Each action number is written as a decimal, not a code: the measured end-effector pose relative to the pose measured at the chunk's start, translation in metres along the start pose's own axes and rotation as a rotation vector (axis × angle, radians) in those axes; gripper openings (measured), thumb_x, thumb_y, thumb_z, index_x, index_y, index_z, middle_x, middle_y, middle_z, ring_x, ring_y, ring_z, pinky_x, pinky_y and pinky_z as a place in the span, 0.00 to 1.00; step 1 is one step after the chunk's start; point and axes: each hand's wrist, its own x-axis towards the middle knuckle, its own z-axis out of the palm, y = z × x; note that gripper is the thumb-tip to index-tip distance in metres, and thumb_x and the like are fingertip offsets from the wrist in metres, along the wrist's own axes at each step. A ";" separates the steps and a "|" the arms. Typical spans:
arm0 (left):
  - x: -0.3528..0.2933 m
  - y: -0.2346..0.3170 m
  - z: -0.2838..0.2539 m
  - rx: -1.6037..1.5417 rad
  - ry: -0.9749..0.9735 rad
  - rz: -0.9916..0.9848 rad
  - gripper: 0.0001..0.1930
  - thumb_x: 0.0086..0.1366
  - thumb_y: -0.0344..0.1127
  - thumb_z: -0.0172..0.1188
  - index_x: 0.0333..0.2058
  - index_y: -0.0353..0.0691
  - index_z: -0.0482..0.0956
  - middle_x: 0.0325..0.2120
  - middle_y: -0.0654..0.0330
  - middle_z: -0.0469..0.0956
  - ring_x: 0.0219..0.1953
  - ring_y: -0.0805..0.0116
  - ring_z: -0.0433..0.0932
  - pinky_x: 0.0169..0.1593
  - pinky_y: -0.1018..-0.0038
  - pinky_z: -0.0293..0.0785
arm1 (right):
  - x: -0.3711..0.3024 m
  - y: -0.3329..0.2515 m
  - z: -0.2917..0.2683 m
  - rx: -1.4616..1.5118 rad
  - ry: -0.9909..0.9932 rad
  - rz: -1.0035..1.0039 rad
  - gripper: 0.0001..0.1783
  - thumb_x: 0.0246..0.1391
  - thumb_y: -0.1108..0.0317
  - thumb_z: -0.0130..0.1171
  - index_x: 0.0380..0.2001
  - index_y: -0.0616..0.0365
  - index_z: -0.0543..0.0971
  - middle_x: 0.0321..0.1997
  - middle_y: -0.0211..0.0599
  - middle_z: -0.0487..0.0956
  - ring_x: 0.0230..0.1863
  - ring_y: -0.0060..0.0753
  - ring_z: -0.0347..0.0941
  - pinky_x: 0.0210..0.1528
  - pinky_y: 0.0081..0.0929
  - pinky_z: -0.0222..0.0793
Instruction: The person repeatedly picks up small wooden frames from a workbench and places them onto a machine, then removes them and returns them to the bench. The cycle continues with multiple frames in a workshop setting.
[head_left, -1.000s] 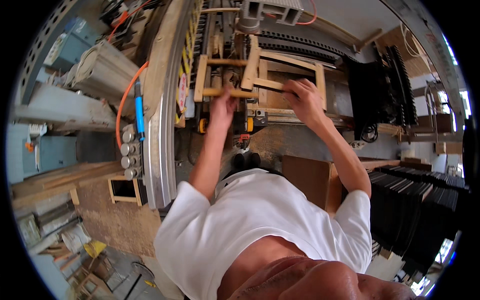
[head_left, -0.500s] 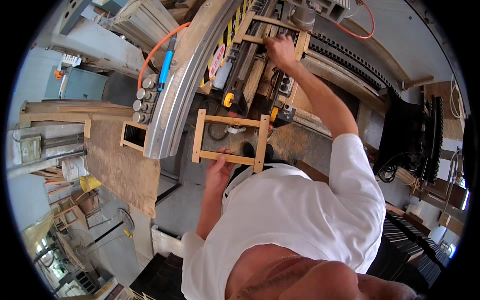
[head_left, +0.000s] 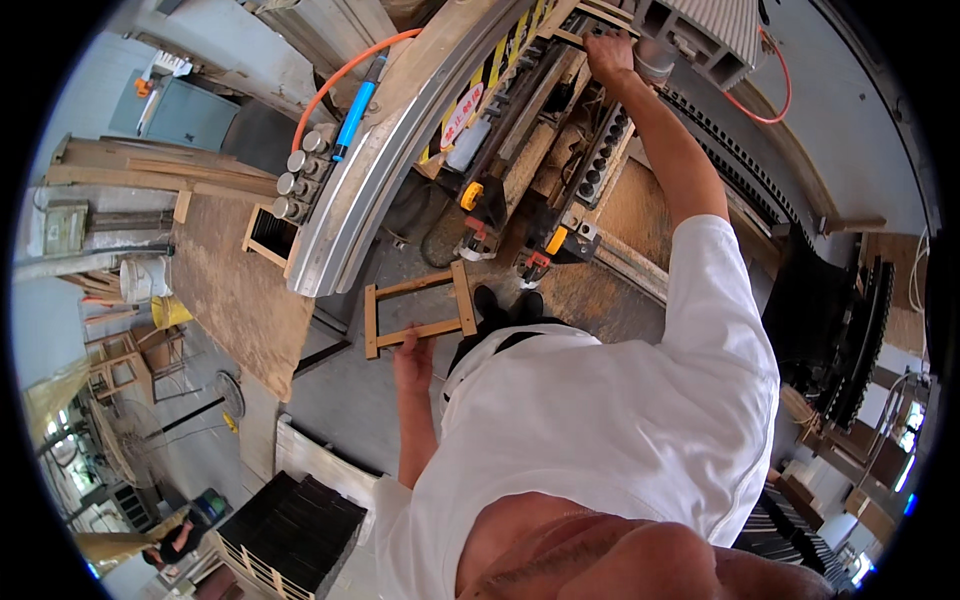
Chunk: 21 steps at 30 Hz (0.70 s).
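A small rectangular wooden frame [head_left: 465, 295], two thicker side pieces joined by two rails, hangs low at my left side. My left hand [head_left: 413, 362] is closed on its near rail. Far ahead on the machine lies a second wooden frame [head_left: 568, 38], partly cut off by the top of the picture. My right hand [head_left: 608, 58] reaches out to that one with its fingers curled over the near rail. The machine's two long rails [head_left: 505, 155] run away from me, with yellow knobs [head_left: 472, 195] at their near ends.
A curved metal beam [head_left: 365, 190] carries a blue tube [head_left: 358, 112], an orange hose and several round metal fittings. Beyond it stands a brown board table [head_left: 240, 290]. Sawdust covers the bed right of the rails. Black slats [head_left: 290, 535] are stacked behind me, at lower left.
My right arm has pushed farther ahead, and the frame under it has moved away along the machine. My left hand has lowered its frame toward the floor and left.
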 end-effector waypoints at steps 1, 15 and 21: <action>0.001 -0.003 -0.006 -0.005 0.024 0.010 0.16 0.64 0.36 0.61 0.50 0.42 0.73 0.46 0.63 0.76 0.52 0.66 0.73 0.57 0.66 0.69 | 0.002 -0.001 0.001 -0.003 -0.028 -0.001 0.11 0.53 0.75 0.55 0.40 0.54 0.77 0.27 0.41 0.81 0.35 0.45 0.78 0.53 0.47 0.62; 0.021 -0.038 -0.035 0.057 0.267 0.053 0.14 0.66 0.35 0.58 0.48 0.38 0.73 0.45 0.59 0.75 0.49 0.62 0.74 0.55 0.60 0.70 | 0.014 0.007 0.008 0.054 -0.020 -0.030 0.08 0.49 0.72 0.53 0.33 0.51 0.79 0.30 0.43 0.81 0.40 0.48 0.76 0.48 0.47 0.62; 0.007 -0.048 -0.025 0.116 0.280 0.244 0.15 0.62 0.32 0.61 0.46 0.34 0.73 0.42 0.58 0.77 0.42 0.66 0.78 0.43 0.67 0.78 | 0.024 0.033 0.037 0.054 -0.320 -0.003 0.08 0.54 0.72 0.53 0.37 0.55 0.78 0.39 0.52 0.79 0.38 0.54 0.77 0.40 0.49 0.73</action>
